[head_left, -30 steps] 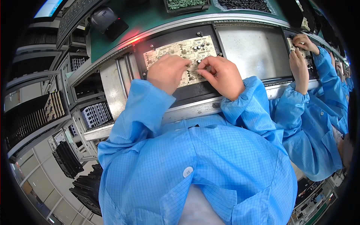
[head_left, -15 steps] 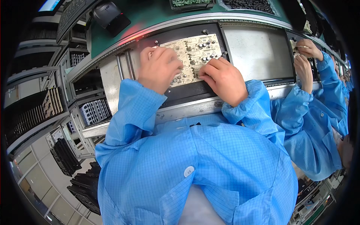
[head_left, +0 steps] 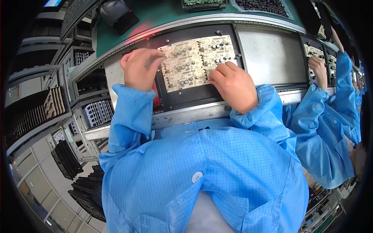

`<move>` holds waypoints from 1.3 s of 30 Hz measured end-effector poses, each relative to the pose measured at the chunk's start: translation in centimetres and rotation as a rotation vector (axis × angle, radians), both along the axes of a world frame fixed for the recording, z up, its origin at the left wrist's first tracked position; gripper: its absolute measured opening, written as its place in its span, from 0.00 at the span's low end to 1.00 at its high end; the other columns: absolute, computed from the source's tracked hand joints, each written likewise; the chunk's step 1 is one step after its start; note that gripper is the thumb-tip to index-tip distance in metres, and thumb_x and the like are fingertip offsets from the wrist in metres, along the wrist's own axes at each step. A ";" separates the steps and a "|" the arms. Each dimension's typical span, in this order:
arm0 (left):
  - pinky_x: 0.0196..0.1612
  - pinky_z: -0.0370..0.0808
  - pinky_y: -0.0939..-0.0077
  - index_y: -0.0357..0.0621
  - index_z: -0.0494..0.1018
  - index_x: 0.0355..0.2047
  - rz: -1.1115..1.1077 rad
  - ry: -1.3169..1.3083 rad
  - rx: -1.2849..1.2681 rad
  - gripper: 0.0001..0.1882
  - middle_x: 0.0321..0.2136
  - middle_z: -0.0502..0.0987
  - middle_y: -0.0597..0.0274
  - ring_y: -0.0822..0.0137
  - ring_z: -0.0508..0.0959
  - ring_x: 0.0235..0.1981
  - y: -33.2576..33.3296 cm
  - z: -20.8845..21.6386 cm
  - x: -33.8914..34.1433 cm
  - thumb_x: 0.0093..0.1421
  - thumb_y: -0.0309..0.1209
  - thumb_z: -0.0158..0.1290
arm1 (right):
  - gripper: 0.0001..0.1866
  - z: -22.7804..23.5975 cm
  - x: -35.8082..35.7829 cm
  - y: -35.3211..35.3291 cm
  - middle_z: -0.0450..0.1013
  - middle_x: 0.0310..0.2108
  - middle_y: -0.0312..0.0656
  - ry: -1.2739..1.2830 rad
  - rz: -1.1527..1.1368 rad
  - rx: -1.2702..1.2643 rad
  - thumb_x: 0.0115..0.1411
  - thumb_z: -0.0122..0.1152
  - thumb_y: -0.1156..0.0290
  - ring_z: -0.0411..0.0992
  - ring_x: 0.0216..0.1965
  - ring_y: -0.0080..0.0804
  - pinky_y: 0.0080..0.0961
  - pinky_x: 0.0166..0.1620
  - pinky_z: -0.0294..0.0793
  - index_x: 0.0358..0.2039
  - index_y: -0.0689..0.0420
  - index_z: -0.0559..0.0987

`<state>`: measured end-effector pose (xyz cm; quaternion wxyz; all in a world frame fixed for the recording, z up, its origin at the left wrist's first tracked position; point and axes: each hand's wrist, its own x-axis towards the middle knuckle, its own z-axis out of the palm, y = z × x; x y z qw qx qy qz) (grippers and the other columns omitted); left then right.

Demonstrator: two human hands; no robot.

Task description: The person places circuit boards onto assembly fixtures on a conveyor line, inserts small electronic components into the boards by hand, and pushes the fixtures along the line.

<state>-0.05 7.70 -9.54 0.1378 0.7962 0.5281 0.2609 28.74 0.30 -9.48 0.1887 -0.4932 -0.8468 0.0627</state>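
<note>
A cream circuit board (head_left: 171,83) fitted with many small components lies in a black carrier frame (head_left: 190,99) on the conveyor line. My left hand (head_left: 139,70) is over the carrier's left side, beside the board's left edge. Its fingers are bent, the thumb stands a little off the forefinger, and nothing shows between them. At the board's lower right my right hand (head_left: 235,86) is closed, thumb and fingertips together just above the surface. Whatever these fingertips may hold is hidden. Small dark and white-topped cylindrical capacitors (head_left: 220,46) stand on the board's right half.
On the green bench behind lie a black scanner-like device (head_left: 118,16), a tray of green parts (head_left: 204,4) and a bag of black parts (head_left: 264,6). To the right, a co-worker's hand (head_left: 318,72) is over another board. Racks of boards (head_left: 54,105) stand at left.
My left hand has moved left off the board, uncovering its left half. My right hand has stayed near the lower right. A co-worker's one hand has moved away from their board.
</note>
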 end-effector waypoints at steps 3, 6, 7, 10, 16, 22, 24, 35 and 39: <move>0.61 0.66 0.63 0.52 0.83 0.41 -0.007 -0.010 -0.047 0.07 0.37 0.83 0.68 0.64 0.80 0.48 0.3 -1.0 -1.0 0.61 0.30 0.65 | 0.07 0.2 -0.1 0.0 0.73 0.31 0.36 -0.008 -0.002 -0.001 0.54 0.70 0.72 0.74 0.36 0.37 0.33 0.39 0.78 0.31 0.52 0.79; 0.55 0.75 0.71 0.44 0.81 0.42 0.069 -0.691 -0.487 0.07 0.39 0.83 0.65 0.69 0.82 0.46 0.2 -2.9 -1.7 0.63 0.25 0.64 | 0.06 0.3 -0.2 0.0 0.73 0.31 0.36 -0.022 0.001 0.007 0.54 0.70 0.72 0.74 0.36 0.37 0.33 0.39 0.78 0.31 0.52 0.79; 0.55 0.75 0.71 0.44 0.81 0.42 0.070 -0.691 -0.488 0.07 0.39 0.83 0.65 0.69 0.82 0.46 0.3 -3.1 -1.8 0.63 0.25 0.64 | 0.06 0.3 -0.1 0.1 0.73 0.31 0.36 -0.022 0.001 0.005 0.54 0.70 0.72 0.74 0.36 0.37 0.33 0.39 0.78 0.31 0.52 0.79; 0.51 0.78 0.77 0.39 0.80 0.43 0.091 -0.853 -0.592 0.07 0.41 0.83 0.64 0.72 0.82 0.45 0.4 -3.4 -1.9 0.64 0.21 0.62 | 0.08 0.3 0.0 0.1 0.73 0.30 0.36 -0.040 0.020 0.032 0.53 0.71 0.72 0.74 0.35 0.37 0.34 0.39 0.78 0.32 0.52 0.80; 0.52 0.77 0.77 0.38 0.80 0.44 0.036 -0.896 -0.611 0.08 0.42 0.83 0.63 0.72 0.82 0.46 0.9 -4.3 -1.4 0.64 0.22 0.63 | 0.09 1.5 2.2 0.4 0.77 0.32 0.37 0.243 -0.015 -0.152 0.56 0.71 0.74 0.75 0.34 0.35 0.31 0.39 0.77 0.38 0.52 0.82; 0.51 0.76 0.80 0.37 0.81 0.44 -0.100 -0.764 -0.644 0.08 0.40 0.83 0.65 0.76 0.80 0.45 1.7 -2.5 7.6 0.64 0.21 0.62 | 0.15 2.1 6.8 0.6 0.77 0.57 0.46 1.268 -0.303 -0.751 0.72 0.53 0.81 0.76 0.57 0.32 0.27 0.62 0.74 0.58 0.66 0.76; 0.47 0.78 0.79 0.40 0.83 0.43 -0.119 -0.608 -0.577 0.08 0.37 0.84 0.65 0.75 0.80 0.42 2.0 -1.9 9.9 0.63 0.21 0.62 | 0.17 1.5 7.5 1.0 0.76 0.59 0.47 1.301 -0.305 -0.746 0.72 0.53 0.80 0.76 0.58 0.32 0.26 0.62 0.74 0.60 0.66 0.75; 0.37 0.80 0.70 0.49 0.85 0.37 -0.288 -0.047 0.025 0.09 0.34 0.84 0.64 0.62 0.80 0.34 2.9 -2.0 11.5 0.57 0.22 0.63 | 0.22 0.5 8.1 1.7 0.76 0.59 0.51 1.389 -0.395 -0.749 0.73 0.56 0.75 0.77 0.59 0.32 0.23 0.59 0.77 0.66 0.65 0.72; 0.39 0.79 0.66 0.49 0.84 0.36 -0.306 -0.068 0.012 0.07 0.34 0.84 0.64 0.59 0.81 0.36 3.0 -2.2 11.6 0.57 0.24 0.63 | 0.23 -0.1 7.6 2.0 0.78 0.57 0.51 1.487 -0.321 -0.684 0.73 0.58 0.73 0.79 0.56 0.31 0.22 0.57 0.78 0.66 0.64 0.71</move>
